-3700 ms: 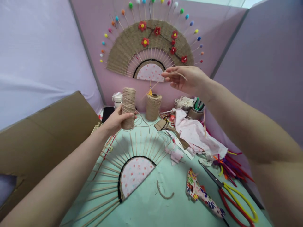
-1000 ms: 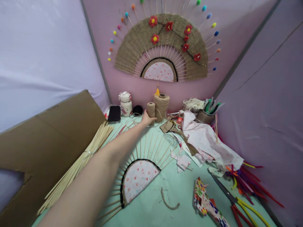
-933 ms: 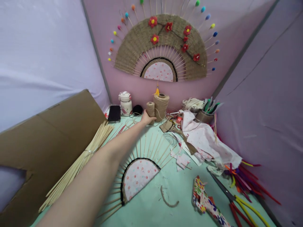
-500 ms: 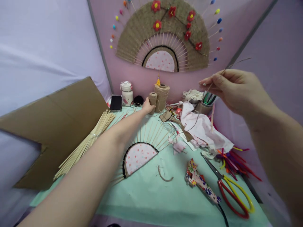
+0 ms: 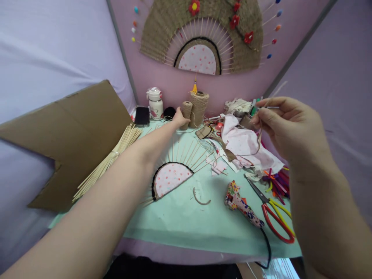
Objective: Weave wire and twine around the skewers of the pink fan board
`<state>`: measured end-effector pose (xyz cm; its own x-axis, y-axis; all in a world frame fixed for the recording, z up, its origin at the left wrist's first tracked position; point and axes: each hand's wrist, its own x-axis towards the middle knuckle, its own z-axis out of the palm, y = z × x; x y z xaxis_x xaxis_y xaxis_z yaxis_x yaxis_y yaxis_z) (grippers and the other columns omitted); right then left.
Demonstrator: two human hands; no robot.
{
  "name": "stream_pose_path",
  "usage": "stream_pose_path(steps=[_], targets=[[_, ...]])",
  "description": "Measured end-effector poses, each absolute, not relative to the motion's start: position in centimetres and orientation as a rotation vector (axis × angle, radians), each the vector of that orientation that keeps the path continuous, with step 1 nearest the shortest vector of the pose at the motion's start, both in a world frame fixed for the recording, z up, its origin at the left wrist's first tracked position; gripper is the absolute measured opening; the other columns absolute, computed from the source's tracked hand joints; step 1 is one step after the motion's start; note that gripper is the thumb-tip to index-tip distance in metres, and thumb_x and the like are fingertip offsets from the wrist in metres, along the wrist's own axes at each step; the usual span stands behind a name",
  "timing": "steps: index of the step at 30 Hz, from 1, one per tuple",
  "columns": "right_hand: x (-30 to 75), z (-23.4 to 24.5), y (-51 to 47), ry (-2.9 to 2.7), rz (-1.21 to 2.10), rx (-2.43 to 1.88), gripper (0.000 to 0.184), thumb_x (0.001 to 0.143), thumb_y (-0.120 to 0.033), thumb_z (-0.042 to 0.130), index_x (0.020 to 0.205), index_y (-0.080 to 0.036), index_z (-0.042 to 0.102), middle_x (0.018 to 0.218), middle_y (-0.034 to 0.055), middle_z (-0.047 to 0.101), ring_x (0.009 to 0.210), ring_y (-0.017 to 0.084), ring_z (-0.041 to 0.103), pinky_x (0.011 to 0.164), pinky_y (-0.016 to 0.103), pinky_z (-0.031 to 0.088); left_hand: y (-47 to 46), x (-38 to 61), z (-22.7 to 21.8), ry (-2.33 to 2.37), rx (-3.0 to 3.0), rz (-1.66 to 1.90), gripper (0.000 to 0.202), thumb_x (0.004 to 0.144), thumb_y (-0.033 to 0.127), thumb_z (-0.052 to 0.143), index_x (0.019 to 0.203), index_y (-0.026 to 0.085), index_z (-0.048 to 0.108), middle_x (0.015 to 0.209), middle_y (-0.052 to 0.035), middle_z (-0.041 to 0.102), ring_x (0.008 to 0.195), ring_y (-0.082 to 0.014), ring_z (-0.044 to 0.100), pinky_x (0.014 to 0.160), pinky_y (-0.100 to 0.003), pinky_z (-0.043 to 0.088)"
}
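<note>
My left hand [image 5: 180, 118] reaches to the back of the table, its fingers closed around the small spool of twine [image 5: 187, 109]. Just right of it stands the larger spool of twine [image 5: 200, 108]. Raised on the right, my right hand [image 5: 287, 124] pinches a strand of twine [image 5: 259, 141] between thumb and fingers. The strand's loose end sticks up blurred above the hand, and its other part hangs down over the pink dotted cloth [image 5: 247, 141]. Between my arms lies a half-round dotted fan base [image 5: 173, 179] with a black braided edge and thin sticks spreading from it.
Bamboo sticks [image 5: 116, 155] and a cardboard sheet [image 5: 78, 135] lie left. A white bottle [image 5: 156, 106] and a phone [image 5: 142, 116] stand behind. A floral-covered glue gun [image 5: 244, 205], scissors [image 5: 276, 213] and pipe cleaners [image 5: 279, 186] lie right. A finished fan [image 5: 158, 38] hangs on the wall.
My right hand has moved down slightly with the twine. My left hand stays on the small spool. The view has tilted down, showing more of the table's front edge.
</note>
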<state>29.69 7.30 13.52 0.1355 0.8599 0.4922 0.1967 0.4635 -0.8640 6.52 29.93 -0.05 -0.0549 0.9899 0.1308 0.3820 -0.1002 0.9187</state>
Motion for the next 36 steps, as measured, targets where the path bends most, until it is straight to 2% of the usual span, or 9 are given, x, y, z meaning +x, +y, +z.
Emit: stream_pose_path(steps=[3, 6, 9, 12, 16, 21, 27, 32, 36], targets=[[29.2, 12.4, 5.8, -1.402, 0.548, -1.101, 0.005, 0.080, -0.021, 0.066, 0.081, -0.016, 0.068, 0.063, 0.0001, 0.062, 0.055, 0.006, 0.055, 0.055, 0.021, 0.043, 28.8, 6.6, 0.9, 1.614, 1.526, 1.119, 0.105, 0.045, 0.007, 0.083, 0.135, 0.010, 0.029, 0.135, -0.0249, 0.042, 0.130, -0.0334, 0.037, 0.104, -0.039, 0.028], [28.0, 10.8, 4.0, -1.382, 0.499, -1.179, 0.011, 0.080, -0.027, 0.066, 0.077, -0.017, 0.066, 0.063, -0.0011, 0.060, 0.057, 0.007, 0.052, 0.057, 0.021, 0.043, 26.9, 6.8, 2.4, 1.791, 1.544, 1.084, 0.094, 0.053, 0.013, 0.080, 0.134, 0.009, 0.031, 0.138, -0.0250, 0.037, 0.135, -0.0341, 0.028, 0.107, -0.039, 0.020], [25.8, 7.7, 2.4, -1.314, 0.737, -1.146, 0.016, 0.080, -0.033, 0.065, 0.076, -0.018, 0.060, 0.067, -0.0017, 0.059, 0.059, 0.009, 0.055, 0.055, 0.023, 0.045, 23.3, 6.8, 4.5, 1.782, 1.635, 1.139, 0.082, 0.057, 0.011, 0.075, 0.130, 0.011, 0.038, 0.135, -0.0214, 0.043, 0.131, -0.0323, 0.035, 0.106, -0.040, 0.024], [23.0, 3.3, 1.8, -1.320, 0.983, -1.130, 0.020, 0.081, -0.038, 0.059, 0.075, -0.019, 0.056, 0.066, -0.0014, 0.059, 0.048, 0.008, 0.045, 0.045, 0.022, 0.037, 16.1, 6.7, 5.7, 1.538, 1.596, 1.328, 0.056, 0.067, 0.012, 0.067, 0.119, 0.017, 0.047, 0.123, -0.0128, 0.055, 0.119, -0.0252, 0.049, 0.101, -0.040, 0.034], [20.2, -2.2, 2.1, -1.434, 0.949, -1.179, 0.018, 0.082, -0.035, 0.054, 0.075, -0.019, 0.057, 0.061, -0.0016, 0.058, 0.054, 0.012, 0.049, 0.054, 0.025, 0.039, 1.6, 6.9, 3.2, 1.065, 1.333, 1.396, 0.031, 0.073, 0.015, 0.062, 0.103, 0.019, 0.057, 0.110, -0.0082, 0.063, 0.111, -0.0207, 0.056, 0.099, -0.037, 0.040], [19.0, -4.7, 2.0, -1.719, 0.763, -1.190, 0.020, 0.087, -0.032, 0.047, 0.082, -0.020, 0.062, 0.084, 0.0032, 0.068, 0.080, 0.018, 0.060, 0.075, 0.029, 0.043, -10.9, 6.5, -2.5, 1.043, 0.537, 1.282, 0.042, 0.071, 0.007, 0.064, 0.110, 0.017, 0.052, 0.122, -0.0140, 0.059, 0.113, -0.0211, 0.059, 0.101, -0.034, 0.042], [17.9, -5.3, 1.5, -1.879, 0.733, -1.165, 0.020, 0.088, -0.029, 0.047, 0.090, -0.021, 0.065, 0.095, 0.0064, 0.070, 0.089, 0.020, 0.061, 0.082, 0.031, 0.042, -10.0, 4.5, -2.3, 0.818, 0.012, 1.453, 0.043, 0.068, -0.007, 0.057, 0.106, 0.012, 0.050, 0.131, -0.0188, 0.050, 0.113, -0.0239, 0.060, 0.093, -0.030, 0.052], [18.1, -5.8, 1.6, -1.848, 0.719, -1.164, 0.021, 0.088, -0.029, 0.048, 0.093, -0.021, 0.067, 0.093, 0.0064, 0.071, 0.085, 0.021, 0.062, 0.080, 0.033, 0.044, -7.9, 4.3, -2.1, 0.730, -0.098, 1.443, 0.022, 0.072, -0.002, 0.057, 0.083, 0.016, 0.058, 0.100, -0.0079, 0.064, 0.094, -0.0173, 0.066, 0.085, -0.026, 0.055], [18.6, -5.1, 1.4, -1.726, 0.760, -1.125, 0.023, 0.087, -0.033, 0.049, 0.095, -0.022, 0.067, 0.100, 0.0055, 0.071, 0.091, 0.022, 0.063, 0.084, 0.035, 0.044, -6.6, 5.6, -2.6, 0.749, -0.027, 1.490, 0.022, 0.069, 0.000, 0.064, 0.076, 0.020, 0.061, 0.083, -0.0009, 0.066, 0.076, -0.0107, 0.065, 0.082, -0.026, 0.054]])
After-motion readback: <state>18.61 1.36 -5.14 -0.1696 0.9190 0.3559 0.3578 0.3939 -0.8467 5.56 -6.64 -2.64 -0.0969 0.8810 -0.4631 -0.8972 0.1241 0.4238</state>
